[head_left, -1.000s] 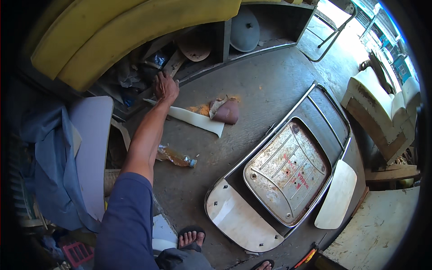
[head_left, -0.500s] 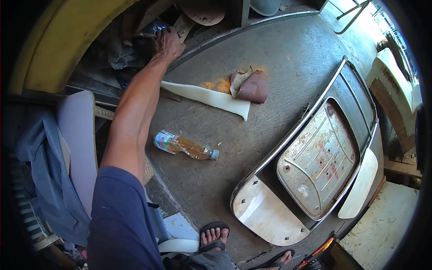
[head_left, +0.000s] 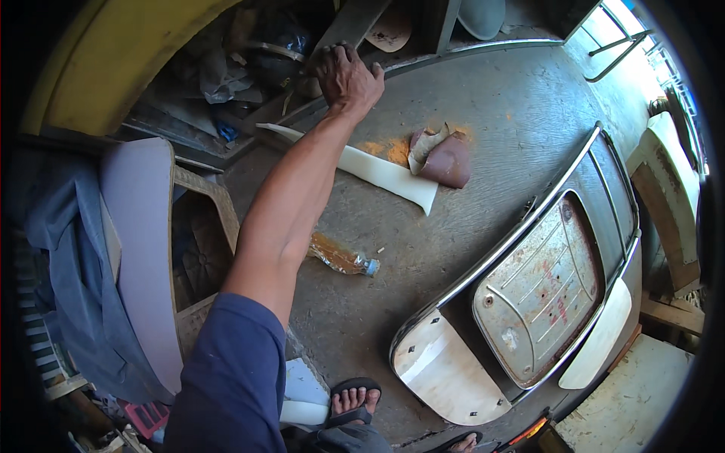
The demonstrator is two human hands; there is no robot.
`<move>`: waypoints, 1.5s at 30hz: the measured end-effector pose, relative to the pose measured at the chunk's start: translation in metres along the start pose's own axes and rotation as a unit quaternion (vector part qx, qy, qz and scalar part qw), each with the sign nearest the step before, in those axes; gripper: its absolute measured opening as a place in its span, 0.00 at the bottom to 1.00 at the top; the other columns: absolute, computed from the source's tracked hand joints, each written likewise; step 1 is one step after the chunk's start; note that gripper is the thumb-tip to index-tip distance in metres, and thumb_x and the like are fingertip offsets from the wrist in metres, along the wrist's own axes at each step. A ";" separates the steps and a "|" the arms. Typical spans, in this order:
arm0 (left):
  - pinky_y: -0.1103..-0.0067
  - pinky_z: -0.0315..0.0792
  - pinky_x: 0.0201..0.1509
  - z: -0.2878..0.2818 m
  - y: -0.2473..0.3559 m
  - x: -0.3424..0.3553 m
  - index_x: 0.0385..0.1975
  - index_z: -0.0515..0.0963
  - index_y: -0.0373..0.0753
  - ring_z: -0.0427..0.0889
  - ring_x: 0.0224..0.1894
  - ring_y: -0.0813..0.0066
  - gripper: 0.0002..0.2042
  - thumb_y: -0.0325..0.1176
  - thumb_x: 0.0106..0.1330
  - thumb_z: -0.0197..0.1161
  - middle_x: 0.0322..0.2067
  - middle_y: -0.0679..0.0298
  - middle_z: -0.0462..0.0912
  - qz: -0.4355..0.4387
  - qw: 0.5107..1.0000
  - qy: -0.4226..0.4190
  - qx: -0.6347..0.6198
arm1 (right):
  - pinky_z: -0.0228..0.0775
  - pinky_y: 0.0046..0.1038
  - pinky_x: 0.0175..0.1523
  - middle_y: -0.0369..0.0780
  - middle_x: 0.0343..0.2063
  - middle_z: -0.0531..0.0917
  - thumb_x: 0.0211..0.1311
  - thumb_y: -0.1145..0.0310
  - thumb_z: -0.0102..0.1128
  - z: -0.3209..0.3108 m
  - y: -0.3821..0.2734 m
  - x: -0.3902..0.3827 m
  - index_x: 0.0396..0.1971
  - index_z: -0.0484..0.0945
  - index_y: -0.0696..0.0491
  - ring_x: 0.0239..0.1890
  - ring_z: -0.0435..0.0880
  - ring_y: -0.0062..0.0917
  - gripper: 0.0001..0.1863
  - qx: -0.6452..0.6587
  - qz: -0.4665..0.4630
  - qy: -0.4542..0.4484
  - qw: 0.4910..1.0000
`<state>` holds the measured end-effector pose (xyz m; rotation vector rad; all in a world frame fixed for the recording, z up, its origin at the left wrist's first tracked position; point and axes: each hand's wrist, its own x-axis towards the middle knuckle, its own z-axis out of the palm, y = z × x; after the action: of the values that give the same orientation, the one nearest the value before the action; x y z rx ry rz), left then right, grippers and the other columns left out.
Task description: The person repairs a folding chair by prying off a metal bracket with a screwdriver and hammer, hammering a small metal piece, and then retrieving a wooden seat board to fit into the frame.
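My left hand [head_left: 349,81] reaches to the low cluttered shelf at the top, back upward, with its fingers curled. It is at the lower end of a slanted wooden board [head_left: 352,26]. The fingertips are hidden, so I cannot make out what they grip. Beneath my forearm lies a long cream foam strip [head_left: 389,176], touching a curled piece of maroon sheet [head_left: 447,160] beside orange powder. A clear plastic bottle [head_left: 340,255] with brown contents lies on its side, partly covered by my arm. My right hand is out of view.
A chrome-framed chair part with a rusty metal panel [head_left: 540,291] lies at right on the concrete floor. Left stand a pale lilac curved panel [head_left: 140,234] and grey cloth [head_left: 83,287]. Clear plastic [head_left: 223,75] lies among shelf clutter. My sandalled foot [head_left: 355,400] is below.
My left hand has moved right along the shelf, away from the dark clutter. The forearm now covers part of the bottle and foam strip. The whole view has shifted a little.
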<state>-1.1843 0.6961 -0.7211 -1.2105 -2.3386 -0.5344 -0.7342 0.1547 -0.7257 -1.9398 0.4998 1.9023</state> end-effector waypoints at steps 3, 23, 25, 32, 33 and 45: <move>0.53 0.57 0.71 -0.005 0.008 -0.003 0.64 0.68 0.30 0.63 0.68 0.45 0.36 0.50 0.61 0.62 0.61 0.43 0.69 -0.012 1.000 -0.017 -0.013 | 0.77 0.38 0.52 0.40 0.42 0.86 0.66 0.57 0.64 -0.041 -0.055 -0.045 0.47 0.81 0.53 0.45 0.83 0.31 0.17 -0.187 -0.131 0.050 0.972; 0.62 0.68 0.65 -0.377 0.206 -0.286 0.63 0.70 0.34 0.76 0.58 0.49 0.34 0.46 0.61 0.72 0.54 0.49 0.79 0.302 0.522 -0.455 -0.655 | 0.74 0.25 0.43 0.38 0.29 0.89 0.56 0.76 0.74 -0.127 -0.298 -0.336 0.36 0.88 0.57 0.33 0.85 0.19 0.07 -0.459 -0.655 0.124 0.587; 0.63 0.68 0.65 -0.385 0.218 -0.291 0.63 0.72 0.36 0.77 0.58 0.53 0.36 0.49 0.58 0.75 0.56 0.51 0.78 0.360 0.463 -0.516 -0.625 | 0.74 0.24 0.44 0.38 0.30 0.88 0.57 0.76 0.73 -0.123 -0.314 -0.323 0.37 0.88 0.58 0.34 0.84 0.16 0.08 -0.426 -0.637 0.035 0.642; 0.77 0.75 0.39 -0.331 0.283 -0.253 0.33 0.87 0.37 0.83 0.31 0.71 0.07 0.34 0.63 0.72 0.29 0.62 0.87 0.302 0.451 -0.649 -0.533 | 0.75 0.22 0.54 0.40 0.44 0.88 0.68 0.65 0.66 -0.123 -0.421 -0.273 0.57 0.81 0.54 0.47 0.83 0.17 0.19 -0.403 -0.585 -0.142 0.689; 0.78 0.75 0.41 -0.335 0.305 -0.239 0.36 0.88 0.38 0.83 0.34 0.76 0.08 0.34 0.62 0.72 0.29 0.62 0.88 0.239 0.480 -0.687 -0.491 | 0.75 0.24 0.54 0.41 0.47 0.87 0.70 0.61 0.64 -0.132 -0.443 -0.266 0.60 0.78 0.53 0.47 0.83 0.18 0.22 -0.363 -0.528 -0.158 0.751; 0.79 0.72 0.37 -0.255 0.614 -0.311 0.34 0.86 0.32 0.77 0.28 0.81 0.19 0.47 0.65 0.71 0.26 0.65 0.84 -0.093 0.596 -0.609 -0.515 | 0.46 0.59 0.74 0.41 0.76 0.53 0.73 0.42 0.44 -0.253 -0.704 -0.029 0.75 0.55 0.37 0.77 0.50 0.40 0.35 -0.611 -0.537 0.197 0.547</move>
<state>-0.4602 0.6893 -0.6024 -2.4037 -3.3620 -1.7641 -0.1641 0.6378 -0.6792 -2.2528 -2.0271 0.7538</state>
